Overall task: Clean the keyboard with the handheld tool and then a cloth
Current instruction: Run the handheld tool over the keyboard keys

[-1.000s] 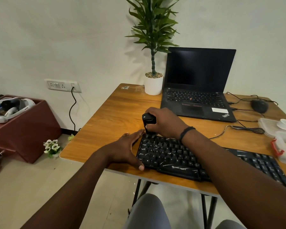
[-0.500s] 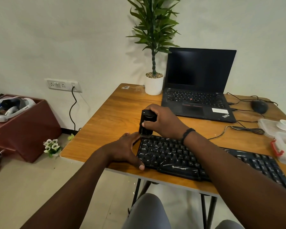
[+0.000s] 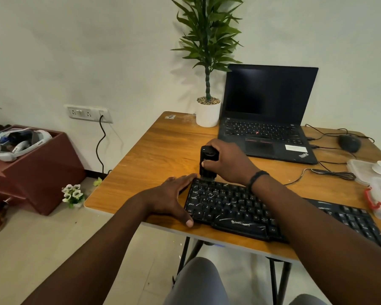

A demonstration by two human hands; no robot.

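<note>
My right hand (image 3: 227,164) grips the handheld tool (image 3: 207,164) upright at the keyboard (image 3: 233,208)'s far-left corner, keys stretching rightward, while my left hand (image 3: 171,198) lies spread, bracing its left end.

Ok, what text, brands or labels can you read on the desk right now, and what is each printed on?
"ZEBRONICS": front edge of the keyboard.
"ThinkPad": corner of the laptop palm rest.
Key letters such as "W", "Ctrl", "Alt": the keyboard keys; most others are too small to read.
White sticker on the laptop: print too blurred to read.
Small tag at the table's far corner: unreadable.
</note>
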